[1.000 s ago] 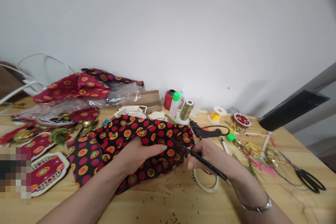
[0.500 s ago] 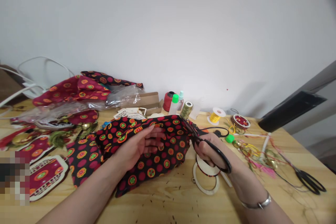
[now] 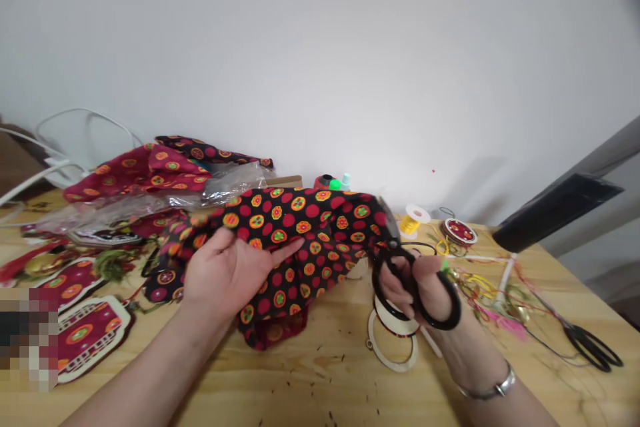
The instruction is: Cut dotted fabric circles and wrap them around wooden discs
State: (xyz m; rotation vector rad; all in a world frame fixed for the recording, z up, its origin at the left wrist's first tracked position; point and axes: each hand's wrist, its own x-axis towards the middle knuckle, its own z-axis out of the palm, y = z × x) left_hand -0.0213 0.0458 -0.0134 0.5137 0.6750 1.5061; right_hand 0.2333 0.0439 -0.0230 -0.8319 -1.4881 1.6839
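A black cloth (image 3: 300, 230) with dark red dots and orange-green flower rounds hangs raised in front of me. My left hand (image 3: 225, 273) grips it at the left, palm turned up, with one finger stretched across its face; the other fingers are partly hidden. Black-handled scissors (image 3: 395, 243) are in my right hand (image 3: 420, 287), thumb and fingers through the loops. Their blades meet the cloth's right edge, and whether they are parted I cannot tell. Below that hand lie a pale ring-shaped piece (image 3: 393, 363) and a white round piece (image 3: 395, 321).
Decorated maroon pieces (image 3: 90, 340) and red patterned fabric (image 3: 145, 173) lie on the left. A yellow thread spool (image 3: 415, 220) stands at the back. Tangled cords and a second pair of scissors (image 3: 593, 347) lie right. Bottles with a green cap (image 3: 335, 185) stand behind the cloth.
The cloth has been lifted and shifted, now covering more of the bottles. My left hand has moved left and turned palm up. My right hand has turned, showing the scissor loops.
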